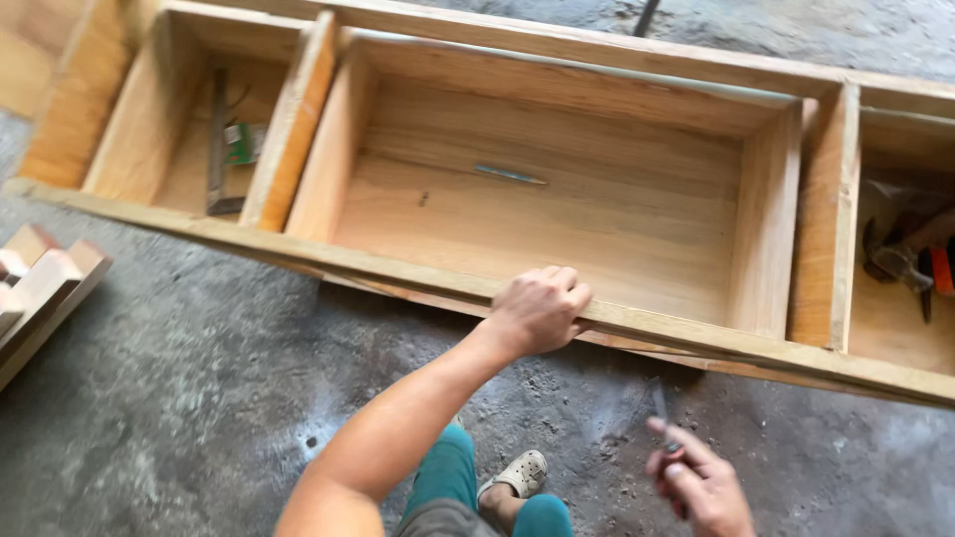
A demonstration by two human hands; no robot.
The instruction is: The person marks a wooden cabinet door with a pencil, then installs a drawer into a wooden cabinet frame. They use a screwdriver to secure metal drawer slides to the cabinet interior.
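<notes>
A person crouches on a concrete floor [179, 398] before a long wooden frame [617, 318] of open compartments. Their left hand [537, 310] is curled over its near edge. The right hand [699, 482], nearer and to the right, pinches a thin dark tool [661, 408].

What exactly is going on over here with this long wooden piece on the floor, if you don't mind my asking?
A person crouches on the concrete floor beside a long wooden frame divided into open compartments. Their left hand grips the frame's near edge, at the large middle compartment, where a thin metal tool lies. Their right hand holds a small slim dark tool, too blurred to identify, away from the wood. More tools lie in the right compartment.
</notes>
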